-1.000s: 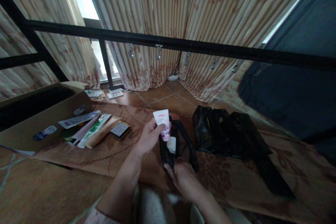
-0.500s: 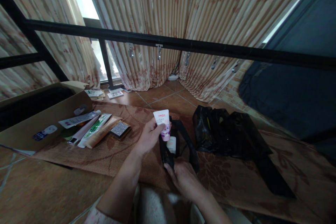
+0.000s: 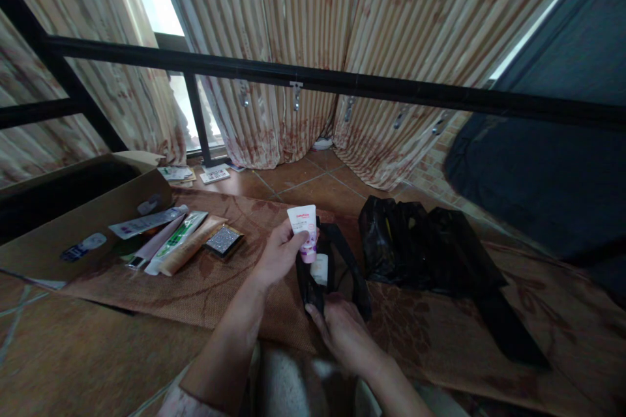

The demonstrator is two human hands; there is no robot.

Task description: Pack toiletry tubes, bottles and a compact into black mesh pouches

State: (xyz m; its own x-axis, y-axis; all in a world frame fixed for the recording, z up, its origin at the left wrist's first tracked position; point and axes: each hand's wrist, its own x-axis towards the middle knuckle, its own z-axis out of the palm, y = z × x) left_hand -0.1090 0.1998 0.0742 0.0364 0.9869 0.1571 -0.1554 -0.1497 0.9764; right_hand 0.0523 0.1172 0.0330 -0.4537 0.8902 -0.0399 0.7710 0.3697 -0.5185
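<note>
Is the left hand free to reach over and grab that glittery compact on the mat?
Probably not as it stands: the left hand is closed around a small white tube. The path leftward across the mat to the compact looks open.

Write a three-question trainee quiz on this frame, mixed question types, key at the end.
1. True or false: the left hand holds the small white and pink plastic tube upright above the open black fabric pouch.
2. Which hand grips the near edge of the black pouch? A) the left hand B) the right hand C) neither
3. Fill in: the row of long tubes and the glittery dark compact lie on the brown woven mat beside the open ____ box.

Key: 1 true; 2 B; 3 cardboard.
</note>
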